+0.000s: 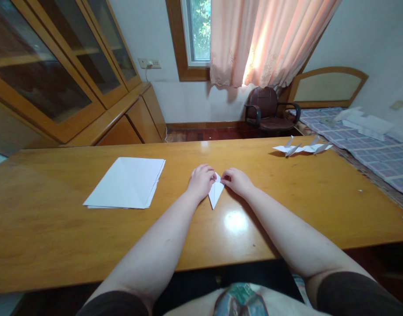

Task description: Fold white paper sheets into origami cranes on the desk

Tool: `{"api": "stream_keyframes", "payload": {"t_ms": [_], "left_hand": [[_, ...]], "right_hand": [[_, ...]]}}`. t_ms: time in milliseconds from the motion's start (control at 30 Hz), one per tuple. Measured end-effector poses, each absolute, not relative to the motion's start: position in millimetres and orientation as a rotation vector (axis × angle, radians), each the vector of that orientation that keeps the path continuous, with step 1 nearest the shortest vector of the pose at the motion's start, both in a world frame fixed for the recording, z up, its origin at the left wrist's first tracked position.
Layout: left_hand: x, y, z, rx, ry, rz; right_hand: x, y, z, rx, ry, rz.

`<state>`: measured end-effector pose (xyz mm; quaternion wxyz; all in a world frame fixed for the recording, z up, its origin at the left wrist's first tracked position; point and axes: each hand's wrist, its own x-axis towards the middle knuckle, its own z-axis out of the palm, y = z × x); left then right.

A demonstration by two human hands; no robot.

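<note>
A small white folded paper piece, narrowing to a point toward me, lies on the wooden table at its middle. My left hand curls over the paper's upper left edge, fingers closed on it. My right hand pinches the paper's upper right corner. Both hands meet at the top of the fold.
A stack of white sheets lies to the left. Finished folded paper cranes sit at the table's far right. Beyond are a brown chair, a bed, wooden cabinets and a curtained window.
</note>
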<state>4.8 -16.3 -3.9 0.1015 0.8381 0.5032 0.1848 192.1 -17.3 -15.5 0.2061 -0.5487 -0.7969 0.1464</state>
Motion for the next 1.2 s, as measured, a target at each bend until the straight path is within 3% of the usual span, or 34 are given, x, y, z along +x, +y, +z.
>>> {"api": "stream_keyframes", "payload": {"t_ms": [333,500,900,1200], "left_hand": [[1.4,-23.2,-12.1,2.54,1.198,-0.081],[3.3,-20.3,-9.9,2.464,1.34,0.057],[6.7,-27.7,2.4,2.41,1.327,0.312],[-2.4,-20.1,12.1,2.36,1.209,0.417]], "right_hand": [[208.1,-12.8,-14.9,-1.374,-2.401,0.192],[199.7,-19.7,-7.8,-1.162,-2.468,0.377],[203.4,-22.1,-2.2,-1.456,-2.227,0.736],[215.9,-26.3,10.8,-1.428,-2.197,0.938]]}}
